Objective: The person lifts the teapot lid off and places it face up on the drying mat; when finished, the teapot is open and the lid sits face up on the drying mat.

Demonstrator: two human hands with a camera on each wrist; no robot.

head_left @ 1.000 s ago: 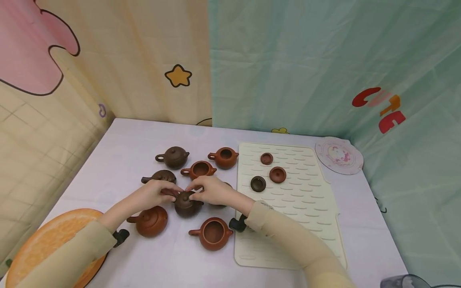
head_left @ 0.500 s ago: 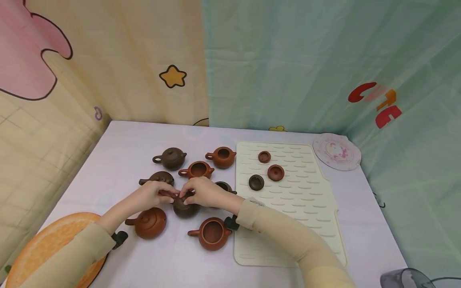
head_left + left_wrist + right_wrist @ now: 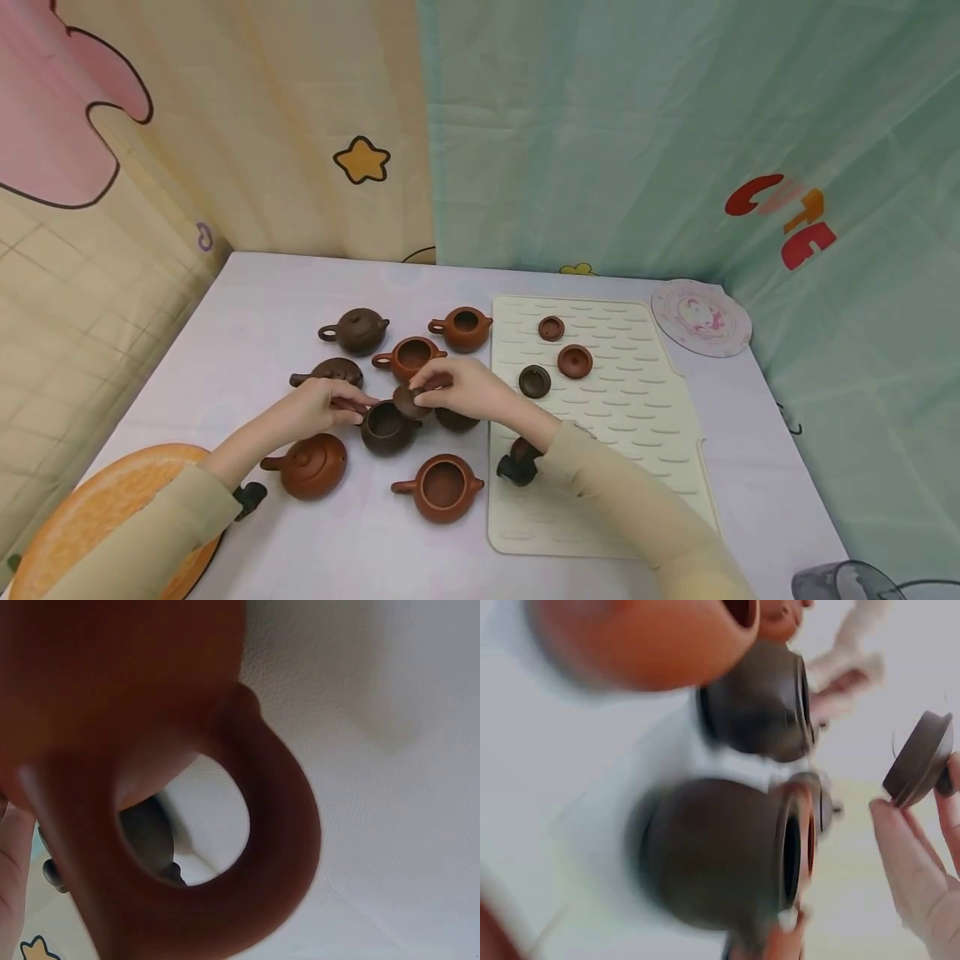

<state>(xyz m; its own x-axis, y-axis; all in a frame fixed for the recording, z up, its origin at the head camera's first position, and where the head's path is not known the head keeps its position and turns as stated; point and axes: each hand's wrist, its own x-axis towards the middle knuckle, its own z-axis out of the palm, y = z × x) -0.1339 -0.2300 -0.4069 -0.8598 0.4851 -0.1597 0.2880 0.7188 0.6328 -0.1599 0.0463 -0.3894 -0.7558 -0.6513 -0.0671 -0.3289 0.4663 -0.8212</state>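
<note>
My right hand (image 3: 465,390) pinches a dark brown teapot lid (image 3: 408,402) by its knob, raised and tilted just right of an uncovered dark teapot (image 3: 386,432). In the right wrist view the same lid (image 3: 922,759) stands apart from the pots. My left hand (image 3: 326,408) grips that teapot at its handle side; the fingers hide the handle. Close below is a lidded reddish clay teapot (image 3: 309,467), whose looped handle (image 3: 289,817) fills the left wrist view. A second open dark teapot (image 3: 456,421) is partly covered by my right hand.
Lidded dark teapots (image 3: 360,331) stand at back left. Open reddish teapots (image 3: 444,489) stand in front and behind. Several lids (image 3: 575,361) lie upturned on the cream mat (image 3: 637,467). An orange round board (image 3: 150,475) is at left, a pink disc (image 3: 701,317) at far right.
The right hand has lifted the lid off the dark teapot and moved it to the right, baring the pot's opening. The left hand has stayed at the teapot.
</note>
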